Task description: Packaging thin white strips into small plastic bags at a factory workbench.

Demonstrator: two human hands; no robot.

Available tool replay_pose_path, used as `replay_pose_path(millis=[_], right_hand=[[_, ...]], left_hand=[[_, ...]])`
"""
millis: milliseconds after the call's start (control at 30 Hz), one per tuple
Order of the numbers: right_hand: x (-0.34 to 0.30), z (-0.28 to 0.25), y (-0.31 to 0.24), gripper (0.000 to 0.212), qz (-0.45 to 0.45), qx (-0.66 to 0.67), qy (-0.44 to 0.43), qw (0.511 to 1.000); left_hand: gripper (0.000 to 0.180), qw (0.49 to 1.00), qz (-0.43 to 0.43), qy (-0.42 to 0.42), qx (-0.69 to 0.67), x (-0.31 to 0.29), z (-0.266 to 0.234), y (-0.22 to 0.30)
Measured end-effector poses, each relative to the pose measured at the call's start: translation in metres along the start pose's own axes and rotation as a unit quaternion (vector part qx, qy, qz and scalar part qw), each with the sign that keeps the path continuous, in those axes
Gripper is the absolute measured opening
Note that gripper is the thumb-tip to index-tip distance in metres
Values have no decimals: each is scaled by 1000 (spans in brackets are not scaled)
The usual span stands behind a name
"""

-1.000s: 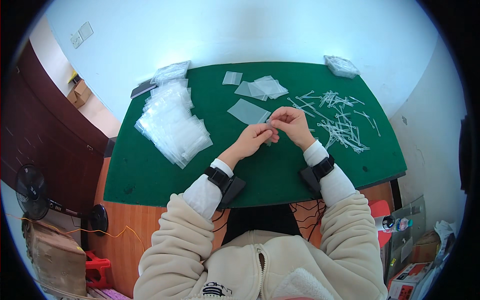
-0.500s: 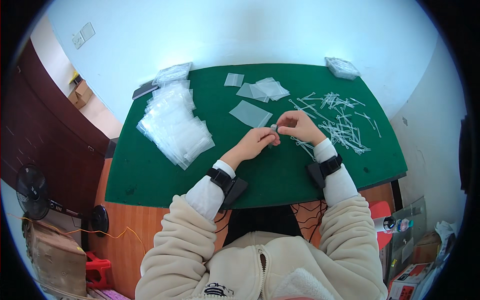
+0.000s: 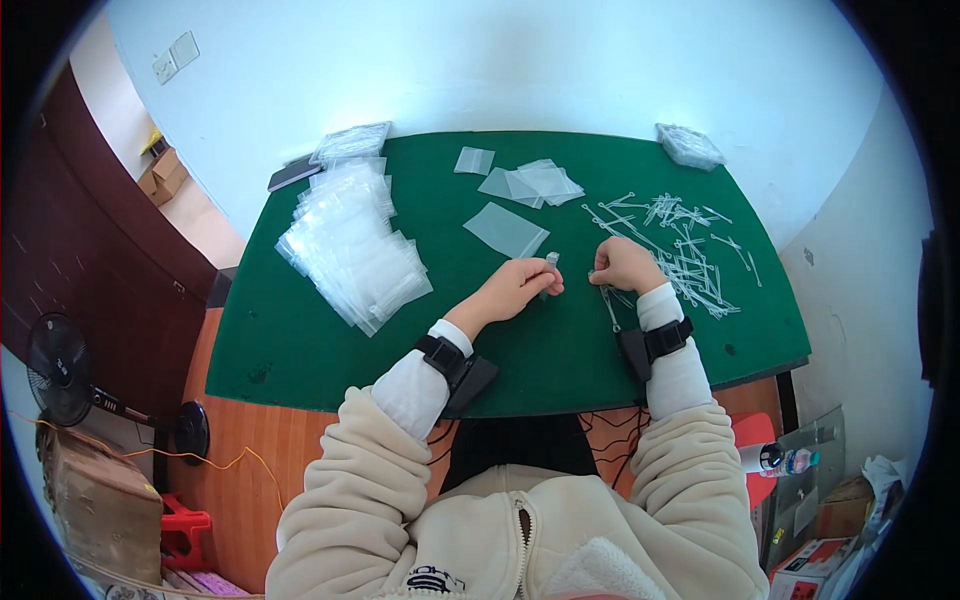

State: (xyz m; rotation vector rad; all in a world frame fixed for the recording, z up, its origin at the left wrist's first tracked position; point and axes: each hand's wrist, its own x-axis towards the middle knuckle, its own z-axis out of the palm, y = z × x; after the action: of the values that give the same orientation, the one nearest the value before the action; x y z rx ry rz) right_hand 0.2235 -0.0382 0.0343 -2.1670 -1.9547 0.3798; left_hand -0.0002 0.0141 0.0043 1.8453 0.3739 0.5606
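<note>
My left hand (image 3: 515, 287) is closed around a small bundle of clear plastic sticks (image 3: 552, 259), whose pale ends poke out above the fingers; the rest is hidden in the grip. To its right, my right hand (image 3: 628, 266) pinches at the end of a clear ring-ended stick (image 3: 611, 312) low over the table. Beyond that hand, a loose heap of such sticks (image 3: 690, 268) lies scattered. A flat clear plastic bag (image 3: 507, 232) rests just past my left hand.
More clear bags (image 3: 540, 184) and a smaller bag (image 3: 474, 160) lie farther back. At left spreads a large pile of clear bags (image 3: 350, 250), with a packet (image 3: 352, 142) behind it. Another packet (image 3: 690, 146) sits at the back right of the green table (image 3: 480, 370).
My right hand has drawn away from my left, moving right and slightly down to the near sticks. The left hand keeps its bundle in nearly the same place.
</note>
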Motion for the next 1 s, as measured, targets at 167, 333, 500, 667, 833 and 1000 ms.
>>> replay_pose_path(millis=[167, 333, 500, 667, 833, 1000], right_hand=[[6, 6, 2, 21, 24, 16, 18, 999], [7, 7, 1, 17, 19, 25, 37, 999], [10, 8, -1, 17, 52, 11, 31, 998], [14, 17, 5, 15, 41, 49, 139, 988], [18, 16, -1, 10, -57, 188, 232, 953], [12, 18, -25, 10, -124, 472, 188, 853]], left_hand=[[18, 1000, -6, 2, -12, 0, -1, -3], [18, 1000, -15, 3, -19, 1, 0, -4], [18, 1000, -9, 5, -29, 0, 0, -6], [18, 999, -7, 13, -34, 1, 1, -6], [18, 997, 12, 59, -46, 2, 2, -7], [18, 987, 18, 112, -114, 4, 0, -14]])
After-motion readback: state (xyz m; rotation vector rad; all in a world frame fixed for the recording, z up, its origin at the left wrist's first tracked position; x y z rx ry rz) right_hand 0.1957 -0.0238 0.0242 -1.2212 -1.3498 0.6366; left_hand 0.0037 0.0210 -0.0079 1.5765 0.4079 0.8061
